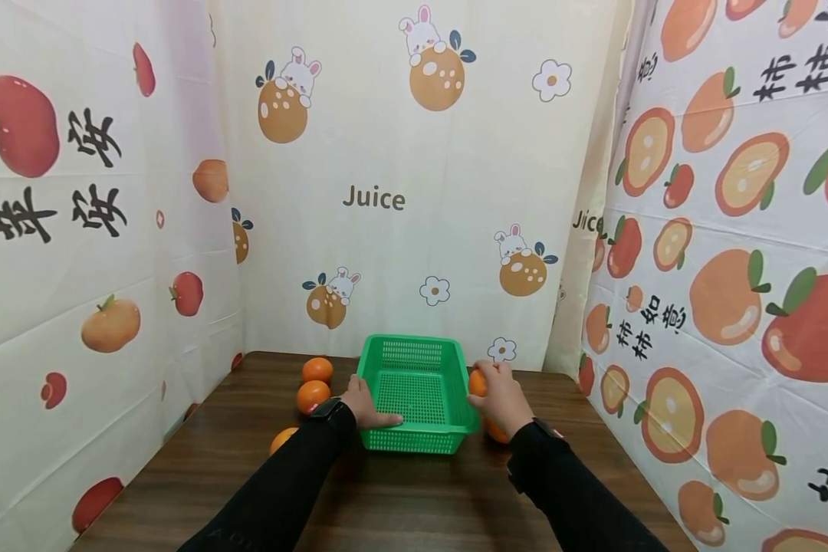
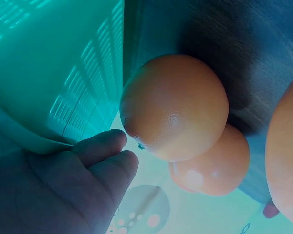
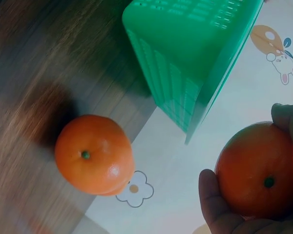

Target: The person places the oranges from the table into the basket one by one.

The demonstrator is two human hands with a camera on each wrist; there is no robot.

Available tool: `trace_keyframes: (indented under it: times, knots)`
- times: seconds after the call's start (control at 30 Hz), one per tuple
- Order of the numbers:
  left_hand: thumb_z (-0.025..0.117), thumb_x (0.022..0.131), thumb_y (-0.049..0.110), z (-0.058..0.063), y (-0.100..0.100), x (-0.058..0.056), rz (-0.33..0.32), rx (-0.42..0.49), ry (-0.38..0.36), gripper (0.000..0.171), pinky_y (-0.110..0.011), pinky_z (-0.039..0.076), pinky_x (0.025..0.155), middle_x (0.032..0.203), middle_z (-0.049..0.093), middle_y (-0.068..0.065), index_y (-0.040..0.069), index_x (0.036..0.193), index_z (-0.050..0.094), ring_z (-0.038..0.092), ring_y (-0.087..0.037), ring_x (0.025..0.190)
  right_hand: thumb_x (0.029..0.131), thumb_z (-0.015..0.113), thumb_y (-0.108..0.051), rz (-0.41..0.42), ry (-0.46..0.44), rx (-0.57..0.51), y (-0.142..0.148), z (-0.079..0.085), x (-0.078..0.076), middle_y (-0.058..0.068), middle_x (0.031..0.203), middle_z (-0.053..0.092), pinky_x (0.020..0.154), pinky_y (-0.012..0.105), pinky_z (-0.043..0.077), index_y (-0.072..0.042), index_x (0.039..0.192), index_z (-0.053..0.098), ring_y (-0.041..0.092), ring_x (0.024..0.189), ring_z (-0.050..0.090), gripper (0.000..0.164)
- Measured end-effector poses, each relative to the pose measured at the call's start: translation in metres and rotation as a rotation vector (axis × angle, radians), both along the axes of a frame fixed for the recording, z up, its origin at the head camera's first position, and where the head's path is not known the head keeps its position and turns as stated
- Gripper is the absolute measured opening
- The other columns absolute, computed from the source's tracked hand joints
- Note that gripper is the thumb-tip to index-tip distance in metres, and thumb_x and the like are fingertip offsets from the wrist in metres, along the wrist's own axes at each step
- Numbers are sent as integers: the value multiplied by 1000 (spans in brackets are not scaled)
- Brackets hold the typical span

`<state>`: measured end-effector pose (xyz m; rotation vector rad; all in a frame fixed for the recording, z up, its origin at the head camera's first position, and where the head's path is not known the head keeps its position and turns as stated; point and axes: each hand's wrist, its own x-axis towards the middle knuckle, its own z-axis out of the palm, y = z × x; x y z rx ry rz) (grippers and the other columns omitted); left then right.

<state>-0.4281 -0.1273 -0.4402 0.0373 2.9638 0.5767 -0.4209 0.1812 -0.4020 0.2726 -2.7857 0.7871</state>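
Note:
My left hand [image 1: 364, 404] grips the left rim of a green plastic basket [image 1: 414, 439], its thumb along the front corner. In the left wrist view, two fingertips [image 2: 110, 144] show outside the basket wall, close to an orange [image 2: 176, 107]. Beside the basket's right rim, my right hand [image 1: 504, 397] holds an orange [image 3: 256, 170] between thumb and fingers, its green stem end showing in the right wrist view. A further orange [image 1: 497, 431] lies on the table below that hand. Inside the basket the perforated bottom [image 1: 410, 395] shows bare.
Left of the basket, oranges [image 1: 317, 369] lie on the dark wooden table [image 1: 414, 506], the nearest [image 1: 284, 439] partly behind my left sleeve. Printed cloths hang at the back [image 1: 386, 253] and both sides of the table.

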Motion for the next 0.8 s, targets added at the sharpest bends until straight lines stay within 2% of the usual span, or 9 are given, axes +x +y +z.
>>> trace_keyframes:
  times: [0.17,0.5,0.67,0.8]
  knots:
    - [69,81,86,1,0,1,-5,-8,3,136,-58,43,120,176,10,-30,-7,167,18,47,-46,148,93,85,-26,8,13,-7,-6,-3,-1,21,139,52,92,52,59,-16,151,57,35,104,63,66]
    - [68,85,83,19,3,22,-12,8,-16,131,-58,42,122,176,11,-30,-7,167,18,45,-46,150,92,87,-27,33,34,-17,-16,-10,3,20,141,52,86,42,57,-15,148,59,28,101,64,64]
    - [66,86,83,17,3,21,-8,-11,-8,130,-56,42,122,176,10,-29,-6,167,17,45,-45,150,91,87,-27,46,48,-13,-21,-10,5,23,141,52,82,41,57,-16,147,59,27,97,64,63]
    - [65,85,85,17,4,21,0,-13,-16,132,-56,41,122,177,9,-28,-5,168,16,44,-44,151,91,87,-29,37,23,-5,-24,-13,3,21,139,52,77,38,55,-20,147,59,26,93,62,63]
